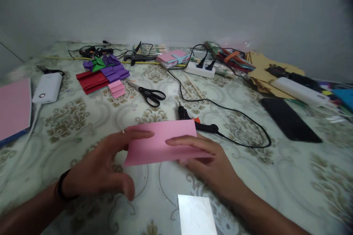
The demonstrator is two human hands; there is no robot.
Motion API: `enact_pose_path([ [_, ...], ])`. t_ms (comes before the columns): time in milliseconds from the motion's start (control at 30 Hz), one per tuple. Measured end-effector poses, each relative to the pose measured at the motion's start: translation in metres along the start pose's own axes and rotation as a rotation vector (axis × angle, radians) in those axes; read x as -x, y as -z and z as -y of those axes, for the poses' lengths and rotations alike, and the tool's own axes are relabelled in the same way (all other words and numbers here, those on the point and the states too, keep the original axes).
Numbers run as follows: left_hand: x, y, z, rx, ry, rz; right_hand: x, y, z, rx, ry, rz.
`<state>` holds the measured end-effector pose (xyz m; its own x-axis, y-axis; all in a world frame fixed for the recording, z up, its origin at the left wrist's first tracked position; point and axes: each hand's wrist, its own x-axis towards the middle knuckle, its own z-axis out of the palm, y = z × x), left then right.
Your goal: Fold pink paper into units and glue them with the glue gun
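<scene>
A pink sheet of paper (162,136), bent over along its length, is held above the table. My right hand (209,158) pinches its right part, fingers over the top and thumb underneath. At the sheet's left end is my left hand (102,165), open, its fingers lying over the paper and its thumb spread well away below. Just behind the sheet lies a black glue gun (202,125) with an orange trigger, partly hidden by the paper. A white card (196,214) rests on the table near me, below my right hand.
Black-handled scissors (150,94) lie beyond the paper, beside folded red (92,81), purple (115,72) and small pink papers (117,89). A white power bank (47,88) is left; a black phone (289,119) is right. A power strip (200,69) and cables sit at the back.
</scene>
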<state>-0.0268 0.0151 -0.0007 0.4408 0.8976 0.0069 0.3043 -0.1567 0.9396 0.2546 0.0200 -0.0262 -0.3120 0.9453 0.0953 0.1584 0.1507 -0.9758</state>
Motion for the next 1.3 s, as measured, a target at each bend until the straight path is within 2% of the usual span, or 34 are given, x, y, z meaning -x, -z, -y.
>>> enact_pose_path([
  [133,-0.002,-0.008,0.003,-0.207,-0.031,-0.096,-0.003,-0.004,-0.001,-0.075,-0.022,-0.004],
  [300,-0.003,-0.013,0.003,-0.272,-0.066,-0.171,-0.002,-0.008,0.000,-0.106,-0.019,-0.032],
  [467,0.002,-0.015,0.008,-0.304,-0.070,-0.180,0.003,-0.012,-0.003,-0.076,-0.071,-0.082],
  [633,0.003,-0.019,0.010,-0.323,-0.044,-0.282,0.006,-0.014,-0.002,-0.057,-0.103,-0.125],
  [833,0.002,-0.020,0.006,-0.269,-0.051,-0.274,0.006,-0.015,-0.002,-0.027,-0.109,-0.140],
  [967,0.001,-0.019,0.005,-0.137,-0.029,-0.267,0.006,-0.014,-0.003,-0.007,-0.121,-0.124],
  [1133,0.001,-0.019,0.006,-0.297,-0.070,-0.195,0.007,-0.016,-0.004,0.012,-0.132,-0.118],
  [1300,0.000,-0.022,0.003,-0.338,-0.102,-0.225,0.008,-0.017,-0.002,-0.001,-0.158,-0.136],
])
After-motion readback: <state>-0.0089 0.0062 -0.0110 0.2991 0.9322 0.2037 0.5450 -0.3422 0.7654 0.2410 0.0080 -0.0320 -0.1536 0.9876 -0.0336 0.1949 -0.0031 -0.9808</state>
